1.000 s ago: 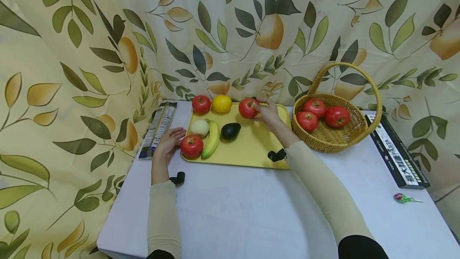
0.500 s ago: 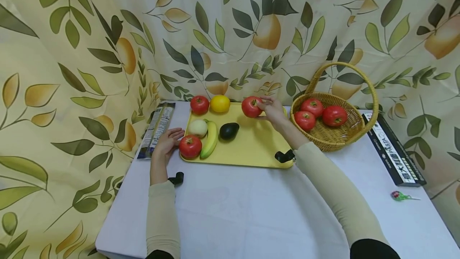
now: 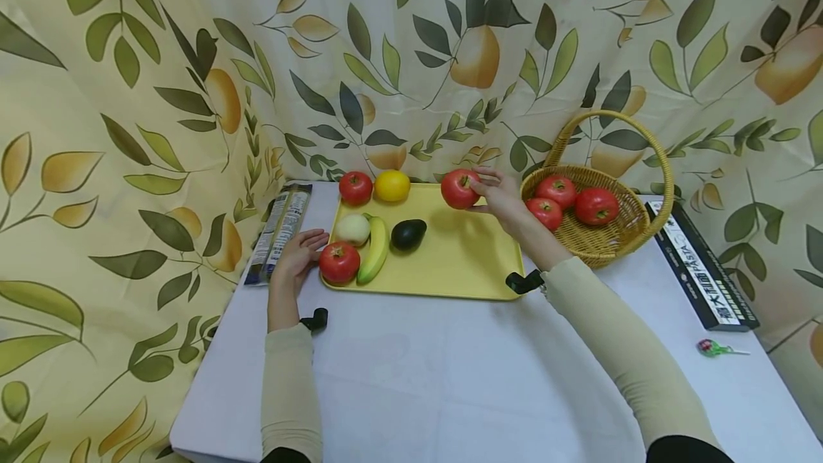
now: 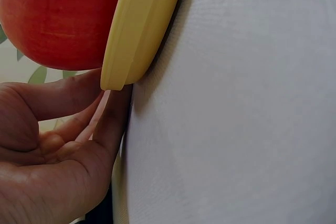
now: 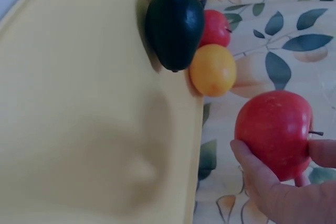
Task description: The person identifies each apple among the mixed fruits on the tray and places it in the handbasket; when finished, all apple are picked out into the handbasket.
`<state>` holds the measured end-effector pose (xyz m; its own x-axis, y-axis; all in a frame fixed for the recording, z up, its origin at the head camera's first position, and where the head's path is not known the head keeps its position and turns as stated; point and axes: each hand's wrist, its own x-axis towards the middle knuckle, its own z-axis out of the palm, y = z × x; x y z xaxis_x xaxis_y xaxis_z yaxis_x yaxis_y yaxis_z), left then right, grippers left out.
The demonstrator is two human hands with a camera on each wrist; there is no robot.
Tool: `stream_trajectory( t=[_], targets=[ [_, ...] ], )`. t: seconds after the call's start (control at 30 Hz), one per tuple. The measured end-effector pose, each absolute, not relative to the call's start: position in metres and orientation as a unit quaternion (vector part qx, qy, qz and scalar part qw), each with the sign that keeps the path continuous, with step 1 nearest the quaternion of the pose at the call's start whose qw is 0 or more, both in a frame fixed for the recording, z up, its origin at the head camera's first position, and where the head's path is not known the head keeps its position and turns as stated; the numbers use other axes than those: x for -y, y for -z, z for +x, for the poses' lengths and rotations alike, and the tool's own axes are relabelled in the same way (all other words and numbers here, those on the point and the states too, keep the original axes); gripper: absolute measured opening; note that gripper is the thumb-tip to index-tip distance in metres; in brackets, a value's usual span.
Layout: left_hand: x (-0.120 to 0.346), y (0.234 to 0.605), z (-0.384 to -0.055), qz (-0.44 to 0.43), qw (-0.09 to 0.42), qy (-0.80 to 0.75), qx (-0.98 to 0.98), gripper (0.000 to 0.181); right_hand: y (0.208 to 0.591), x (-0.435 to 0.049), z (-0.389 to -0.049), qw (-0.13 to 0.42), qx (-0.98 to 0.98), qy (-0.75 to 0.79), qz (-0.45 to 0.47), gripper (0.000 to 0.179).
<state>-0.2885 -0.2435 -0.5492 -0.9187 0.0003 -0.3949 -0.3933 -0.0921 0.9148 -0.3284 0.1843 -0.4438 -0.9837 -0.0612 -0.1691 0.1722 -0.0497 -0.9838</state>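
Note:
A red apple [image 3: 459,188] with a short stem is held up over the back right of the yellow tray [image 3: 463,270]. The person's right hand [image 3: 504,200] grips it between thumb and fingers, and the right wrist view shows the apple [image 5: 275,132] apart from the tray. At the tray's front left corner lies the left hand [image 3: 298,257], its fingers touching the rim beside a red fruit [image 3: 339,263]. On the tray are also a banana [image 3: 375,250], a pale round fruit [image 3: 352,229], a dark avocado [image 3: 408,235], a yellow fruit [image 3: 392,186] and another red fruit [image 3: 356,188].
A wicker basket [image 3: 594,245] with a tall handle stands right of the tray, holding 3 red fruits. Beyond it lie a black pasta box [image 3: 704,270] and a lollipop [image 3: 714,348]. Printed packets [image 3: 279,231] lie at the left. A patterned curtain [image 3: 411,56] hangs behind.
The right hand has carried the apple a little to the right, up off the tray and toward the basket. The left hand keeps its place at the tray's edge.

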Motion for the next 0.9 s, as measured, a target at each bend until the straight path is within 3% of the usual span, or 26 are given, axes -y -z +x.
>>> stream_trajectory(
  t=[0.9],
  targets=[
    [0.24,0.547,-0.287,-0.161,0.134,-0.725,-0.656,0.072,0.429,-0.225,-0.312,0.067,-0.691,0.716,0.07,0.054]
  ],
)
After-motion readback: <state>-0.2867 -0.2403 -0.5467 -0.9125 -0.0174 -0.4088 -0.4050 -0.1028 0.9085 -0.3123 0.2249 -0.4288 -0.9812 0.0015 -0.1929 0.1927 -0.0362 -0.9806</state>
